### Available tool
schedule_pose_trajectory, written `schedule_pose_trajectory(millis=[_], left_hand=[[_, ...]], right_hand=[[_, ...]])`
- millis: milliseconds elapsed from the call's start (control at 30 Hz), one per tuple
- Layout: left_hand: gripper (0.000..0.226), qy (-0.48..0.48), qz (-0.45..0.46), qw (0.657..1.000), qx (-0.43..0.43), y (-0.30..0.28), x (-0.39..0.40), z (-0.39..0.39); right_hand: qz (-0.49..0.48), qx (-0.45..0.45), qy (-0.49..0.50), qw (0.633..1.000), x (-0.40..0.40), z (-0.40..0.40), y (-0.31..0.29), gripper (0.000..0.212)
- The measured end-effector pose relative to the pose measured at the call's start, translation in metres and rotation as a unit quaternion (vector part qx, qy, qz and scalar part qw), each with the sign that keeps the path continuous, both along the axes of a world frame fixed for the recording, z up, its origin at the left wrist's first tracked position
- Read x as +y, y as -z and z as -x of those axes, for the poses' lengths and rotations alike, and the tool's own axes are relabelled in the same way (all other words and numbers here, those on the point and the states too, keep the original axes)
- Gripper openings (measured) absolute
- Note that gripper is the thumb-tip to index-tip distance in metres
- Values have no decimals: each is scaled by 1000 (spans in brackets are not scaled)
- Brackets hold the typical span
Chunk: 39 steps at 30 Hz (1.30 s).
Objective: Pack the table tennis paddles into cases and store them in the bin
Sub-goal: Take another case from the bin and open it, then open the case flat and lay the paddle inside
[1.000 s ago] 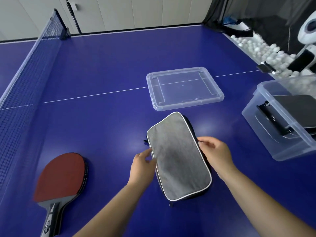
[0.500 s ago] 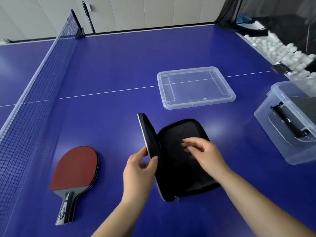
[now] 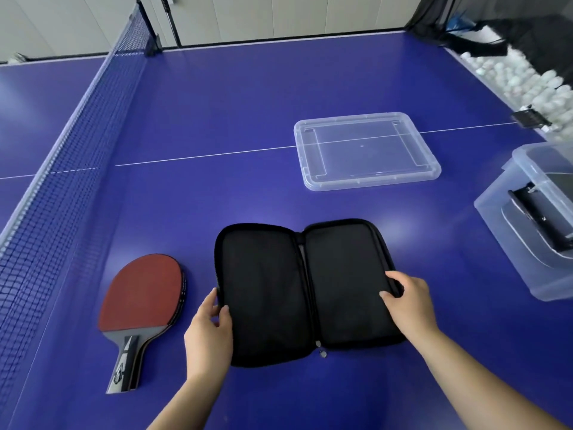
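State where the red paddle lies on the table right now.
The red paddle lies flat at lower left, between the net and the open case.

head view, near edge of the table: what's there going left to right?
net → red paddle → left hand → open black case → right hand → clear bin

Blue table (image 3: 248,97), net (image 3: 77,144) at left, white balls (image 3: 527,82) far right
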<state>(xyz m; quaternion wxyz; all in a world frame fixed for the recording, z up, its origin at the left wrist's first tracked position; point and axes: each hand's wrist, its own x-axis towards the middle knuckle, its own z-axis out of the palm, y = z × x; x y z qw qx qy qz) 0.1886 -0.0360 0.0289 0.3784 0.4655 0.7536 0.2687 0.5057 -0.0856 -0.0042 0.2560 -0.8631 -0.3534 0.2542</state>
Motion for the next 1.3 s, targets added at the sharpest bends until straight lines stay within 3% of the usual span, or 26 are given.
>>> schedule_pose_trajectory(millis=[367,567,700,800,900,1000,1133,1233,1300], left_hand=[[38,-7,-57,997,44,16,21,26],[39,3,-40,997,69,35,27,40],[43,34,-28,993,107,46,25,39],[54,112,-61,964,232,52,22,29],[66,263,-90,912,303,58,21,9],[69,375,-54,872,309,58,20,-13],[67,405,0,852,333,56,20,-18],[68,426,26,845,321,47,24,-14],[69,426,36,858,283,37,31,-11]], right_hand=[[-92,-26,-60,994,5,-2,4,31],[-64,-31,-84,994,9,2,19,32],[-42,-84,-101,990,10,4,29,36],[-49,-161,-117,979,12,10,31,42],[-39,-189,-215,957,17,26,33,52],[33,-180,-300,936,21,41,38,67],[67,-186,-318,927,20,42,39,74],[80,-185,-322,925,21,41,38,74],[81,-176,-316,929,22,43,37,74]])
